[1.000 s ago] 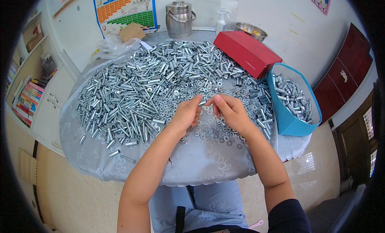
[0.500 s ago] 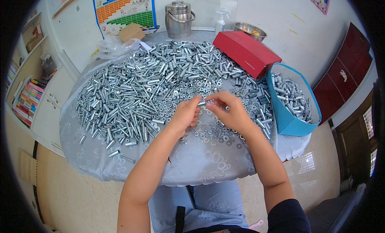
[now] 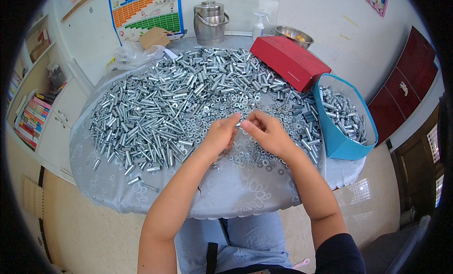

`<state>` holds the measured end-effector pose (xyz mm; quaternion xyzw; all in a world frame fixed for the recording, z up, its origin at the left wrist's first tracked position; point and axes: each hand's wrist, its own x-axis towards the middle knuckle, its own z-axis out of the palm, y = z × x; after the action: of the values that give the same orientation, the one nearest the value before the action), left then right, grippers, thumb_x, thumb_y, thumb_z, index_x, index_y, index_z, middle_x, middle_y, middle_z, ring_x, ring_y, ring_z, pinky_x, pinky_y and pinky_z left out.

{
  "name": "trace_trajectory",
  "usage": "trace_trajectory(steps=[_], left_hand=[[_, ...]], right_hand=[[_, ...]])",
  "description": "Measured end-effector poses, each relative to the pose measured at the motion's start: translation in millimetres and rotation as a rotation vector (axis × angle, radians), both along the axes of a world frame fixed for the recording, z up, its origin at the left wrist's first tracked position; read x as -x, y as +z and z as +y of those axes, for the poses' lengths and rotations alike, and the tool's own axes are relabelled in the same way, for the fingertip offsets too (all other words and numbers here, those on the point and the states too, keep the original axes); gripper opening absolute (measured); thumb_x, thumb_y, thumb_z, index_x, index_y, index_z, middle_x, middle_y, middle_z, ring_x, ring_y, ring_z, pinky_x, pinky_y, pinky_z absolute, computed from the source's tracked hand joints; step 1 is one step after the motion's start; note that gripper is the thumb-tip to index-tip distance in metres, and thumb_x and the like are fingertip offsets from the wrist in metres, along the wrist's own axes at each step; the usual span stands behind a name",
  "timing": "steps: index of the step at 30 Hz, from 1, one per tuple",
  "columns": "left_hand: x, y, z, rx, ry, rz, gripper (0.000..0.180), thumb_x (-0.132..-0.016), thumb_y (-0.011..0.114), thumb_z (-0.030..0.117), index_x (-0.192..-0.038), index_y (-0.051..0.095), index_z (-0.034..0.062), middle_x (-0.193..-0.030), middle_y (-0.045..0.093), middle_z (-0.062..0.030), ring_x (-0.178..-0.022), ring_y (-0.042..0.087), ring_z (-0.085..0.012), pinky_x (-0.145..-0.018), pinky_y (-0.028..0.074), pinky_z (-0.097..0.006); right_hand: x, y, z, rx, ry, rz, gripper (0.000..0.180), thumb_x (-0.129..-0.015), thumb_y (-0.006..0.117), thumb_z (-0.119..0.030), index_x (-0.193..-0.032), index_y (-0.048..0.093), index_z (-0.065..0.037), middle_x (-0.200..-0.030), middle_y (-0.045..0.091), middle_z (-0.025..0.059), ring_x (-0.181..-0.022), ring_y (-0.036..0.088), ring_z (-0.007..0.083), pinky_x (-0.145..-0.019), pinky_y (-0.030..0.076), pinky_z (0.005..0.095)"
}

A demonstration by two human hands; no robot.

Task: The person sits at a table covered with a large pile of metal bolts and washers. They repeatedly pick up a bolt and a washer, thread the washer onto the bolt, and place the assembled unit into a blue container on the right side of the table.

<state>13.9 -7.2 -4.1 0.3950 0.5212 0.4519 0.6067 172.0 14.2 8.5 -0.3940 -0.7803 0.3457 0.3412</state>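
Note:
Over the middle of the table my left hand (image 3: 220,136) and my right hand (image 3: 270,134) meet at their fingertips. Between them is a short, shiny metal bolt (image 3: 239,123), mostly covered by the fingers. The left fingers are curled round one end of it, and the right thumb and forefinger pinch the other. Loose nuts (image 3: 239,105) and flat washers (image 3: 270,168) lie scattered around and beneath both hands. Left of them spreads a big heap of silver metal sleeves and bolts (image 3: 141,116).
On the right, a turquoise fabric bin (image 3: 342,149) holds many bolts. A red box (image 3: 290,59) lies behind it. Along the back stand a steel pot (image 3: 209,24), a spray bottle (image 3: 258,26) and a metal bowl (image 3: 309,39). A clear plastic bag (image 3: 134,55) lies at back left.
The right thumb and fingers have closed in over the bolt, covering more of it. Both hands stay in nearly the same place.

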Motion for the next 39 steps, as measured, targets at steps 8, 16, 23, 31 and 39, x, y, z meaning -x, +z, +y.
trace_trajectory(steps=[8,16,23,31,39], left_hand=[[1,1,0,0.012,-0.011,-0.013,0.036,-0.086,0.050,0.042,-0.065,0.045,0.0126,-0.055,0.031,0.0072,-0.046,0.026,-0.0045,-0.041,0.022,-0.022],[1,-2,0,0.000,-0.050,-0.011,0.038,-0.086,0.049,0.044,-0.065,0.041,0.0148,-0.056,0.030,0.0076,-0.046,0.025,-0.0047,-0.041,0.022,-0.023],[2,-4,2,0.059,-0.052,-0.032,0.036,-0.087,0.048,0.044,-0.068,0.043,0.0140,-0.055,0.030,0.0075,-0.045,0.025,-0.0049,-0.041,0.022,-0.022],[0,-4,0,0.010,-0.015,-0.008,0.038,-0.086,0.049,0.045,-0.066,0.043,0.0133,-0.055,0.031,0.0066,-0.045,0.026,-0.0051,-0.041,0.022,-0.023],[1,-2,0,-0.004,-0.004,0.012,0.037,-0.087,0.048,0.044,-0.066,0.044,0.0131,-0.056,0.030,0.0072,-0.045,0.026,-0.0048,-0.041,0.023,-0.023]], right_hand=[[-6,-4,8,0.156,0.042,-0.042,0.038,-0.086,0.056,-0.033,-0.071,0.058,0.002,-0.056,0.049,0.0052,-0.051,0.043,0.0119,-0.047,0.035,0.0286],[-5,-4,7,0.033,0.077,-0.053,0.043,-0.088,0.051,-0.036,-0.067,0.059,0.001,-0.055,0.052,0.0072,-0.050,0.045,0.0139,-0.050,0.038,0.0307],[-1,-5,5,-0.077,0.069,0.026,0.044,-0.088,0.053,-0.033,-0.061,0.057,0.002,-0.051,0.050,0.0062,-0.048,0.041,0.0127,-0.048,0.037,0.0306],[1,-9,8,0.080,-0.006,0.110,0.043,-0.087,0.054,-0.035,-0.063,0.057,0.000,-0.051,0.048,0.0019,-0.049,0.039,0.0086,-0.046,0.033,0.0275],[-6,-5,11,0.277,0.095,-0.051,0.034,-0.087,0.057,-0.030,-0.071,0.059,0.000,-0.056,0.048,-0.0021,-0.052,0.041,0.0051,-0.047,0.033,0.0231]])
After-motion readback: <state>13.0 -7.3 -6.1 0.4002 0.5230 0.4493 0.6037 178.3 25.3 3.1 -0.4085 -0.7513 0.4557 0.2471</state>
